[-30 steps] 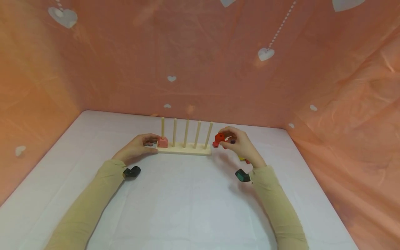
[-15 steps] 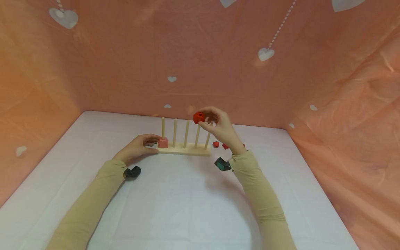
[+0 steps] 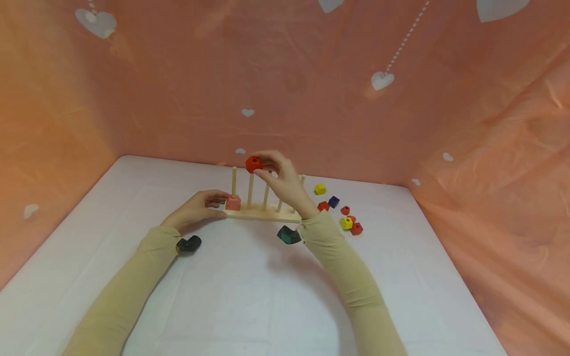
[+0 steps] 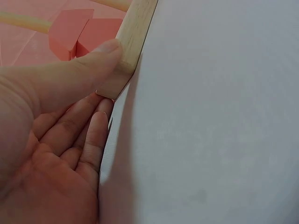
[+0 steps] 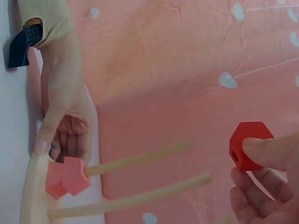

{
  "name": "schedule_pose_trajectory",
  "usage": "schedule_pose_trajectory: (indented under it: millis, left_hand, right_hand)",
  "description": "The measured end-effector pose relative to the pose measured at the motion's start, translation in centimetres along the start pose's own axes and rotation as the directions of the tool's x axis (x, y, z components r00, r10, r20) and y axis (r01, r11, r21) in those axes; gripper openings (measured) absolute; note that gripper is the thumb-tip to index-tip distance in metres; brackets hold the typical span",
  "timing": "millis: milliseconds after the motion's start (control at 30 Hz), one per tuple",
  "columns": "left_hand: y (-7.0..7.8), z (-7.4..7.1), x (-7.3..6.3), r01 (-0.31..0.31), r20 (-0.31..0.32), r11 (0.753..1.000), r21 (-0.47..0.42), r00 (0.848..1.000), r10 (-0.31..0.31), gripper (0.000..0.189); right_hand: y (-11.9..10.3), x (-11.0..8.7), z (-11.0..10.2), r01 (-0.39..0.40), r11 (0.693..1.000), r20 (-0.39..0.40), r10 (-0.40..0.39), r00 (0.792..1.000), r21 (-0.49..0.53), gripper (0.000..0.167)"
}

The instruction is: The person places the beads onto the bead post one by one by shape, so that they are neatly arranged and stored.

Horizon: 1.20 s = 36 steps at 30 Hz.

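In the head view a pale wooden peg board with a row of upright pegs stands on the white table. Two pink blocks are stacked on its leftmost peg. My left hand grips the board's left end, its thumb lying on the front edge and its fingers behind, as the left wrist view shows. Thumb and fingers of my right hand pinch a faceted red bead with a hole through it. That bead is up at the top of the second peg; I cannot tell whether they touch.
Right of the board lie several loose beads: a yellow bead, a purple bead, a red bead and a small cluster with another yellow bead. A pink cloth with white hearts hangs behind the table.
My right hand has lifted the red bead from beside the loose beads and carried it left over the pegs to the second one. The left hand has stayed on the board.
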<state>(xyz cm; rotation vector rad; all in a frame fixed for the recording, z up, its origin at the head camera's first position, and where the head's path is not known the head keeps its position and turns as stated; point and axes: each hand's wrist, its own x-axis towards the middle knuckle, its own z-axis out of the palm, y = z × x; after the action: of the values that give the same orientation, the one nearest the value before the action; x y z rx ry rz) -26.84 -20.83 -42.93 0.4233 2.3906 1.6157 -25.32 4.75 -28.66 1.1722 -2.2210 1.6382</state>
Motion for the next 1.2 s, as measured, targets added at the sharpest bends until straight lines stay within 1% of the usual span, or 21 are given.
schedule_pose_trajectory:
  millis: [33,100,233,333,467,600,767,833,933,1033,1133,1200]
  left_hand:
    - [-0.1,0.0,0.1,-0.005,0.002,1.0,0.003,1.0,0.005,0.057]
    - [-0.1,0.1,0.1,0.003,-0.001,1.0,0.01,1.0,-0.003,0.058]
    - [-0.1,0.1,0.3,0.02,0.003,1.0,0.012,1.0,-0.021,0.058]
    - [-0.2,0.1,0.3,0.028,0.005,1.0,0.008,1.0,-0.028,0.058]
    - [-0.2,0.0,0.3,0.012,0.005,1.0,0.01,1.0,-0.012,0.058]
    - [-0.3,0.0,0.3,0.006,0.007,1.0,0.01,1.0,-0.006,0.058]
    - [-0.2,0.1,0.1,0.022,0.005,1.0,0.011,1.0,-0.022,0.057]
    - [-0.3,0.1,0.1,0.025,0.004,1.0,0.012,1.0,-0.026,0.057]
    - [-0.3,0.1,0.2,0.034,0.005,0.999,0.004,0.999,-0.034,0.058]
    - [-0.3,0.2,0.2,0.035,0.005,0.999,0.001,0.999,-0.035,0.058]
    - [-0.2,0.1,0.2,0.023,0.005,1.0,0.018,1.0,-0.023,0.058]
    - [-0.3,0.1,0.2,0.015,0.005,0.999,0.03,1.0,-0.015,0.058]
  right_hand:
    - [0.2,0.1,0.2,0.006,1.0,0.001,-0.006,1.0,-0.004,0.034]
    - [0.4,0.1,0.5,0.018,1.0,0.003,-0.018,1.0,-0.018,0.033]
    - [2.6,0.5,1.0,0.035,0.997,-0.014,-0.036,0.999,-0.074,0.034]
    - [4.1,0.8,1.2,0.026,0.993,-0.04,-0.031,0.999,-0.118,0.034]
    - [4.7,0.8,1.3,-0.037,0.99,-0.057,0.03,0.998,-0.135,0.034]
    - [5.2,0.7,1.5,-0.117,0.988,-0.062,0.111,0.992,-0.101,0.034]
    - [5.8,0.0,2.2,-0.209,0.977,-0.099,0.204,0.974,-0.046,0.032]
    - [6.2,-0.3,2.7,-0.232,0.972,-0.123,0.226,0.966,-0.032,0.031]
    - [6.7,-0.8,3.3,-0.23,0.973,-0.166,0.223,0.96,-0.018,0.031]
    - [7.2,-1.1,3.9,-0.215,0.976,-0.218,0.214,0.952,0.019,0.033]
    - [7.8,-1.7,4.5,-0.261,0.964,-0.25,0.267,0.931,0.057,0.033]
    - [8.4,-2.2,4.9,-0.312,0.946,-0.25,0.323,0.913,0.082,0.031]
